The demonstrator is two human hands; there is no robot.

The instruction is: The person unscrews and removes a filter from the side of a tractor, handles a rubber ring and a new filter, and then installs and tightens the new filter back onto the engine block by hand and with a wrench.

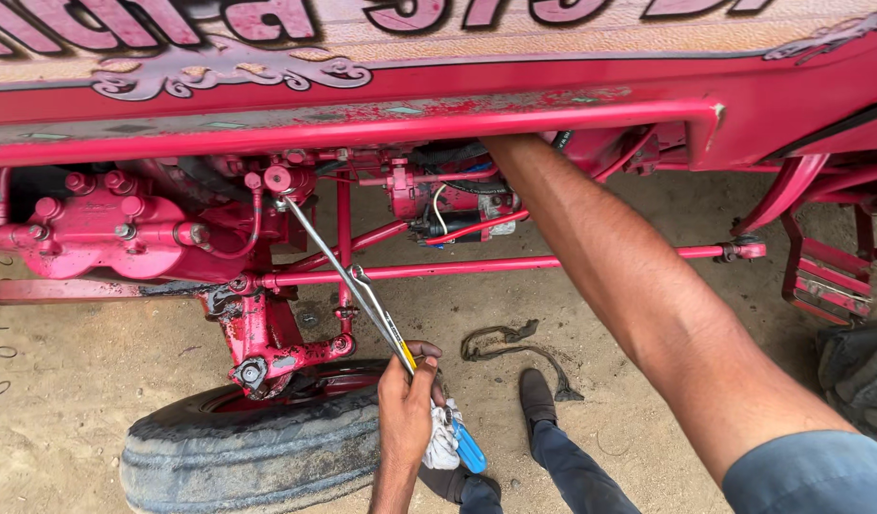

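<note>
My left hand (406, 407) is low in the view, closed on a long metal screwdriver (336, 266) with a blue handle, a slim spanner lying along it, and a white rag (445, 440). The screwdriver's tip reaches up to a red fitting (279, 181) on the red tractor engine (115, 228). My right forearm (638, 295) stretches up from the lower right into the engine bay beneath the red hood rail (381, 128). The rail hides the right hand itself.
The tractor's front tyre (248, 447) lies below the red axle hub (258, 366). A red tie rod (572, 259) crosses the middle. On the sandy ground lies a torn black rubber strip (519, 345), near my dark shoe (537, 395). Red foot steps (829, 281) stand at the right.
</note>
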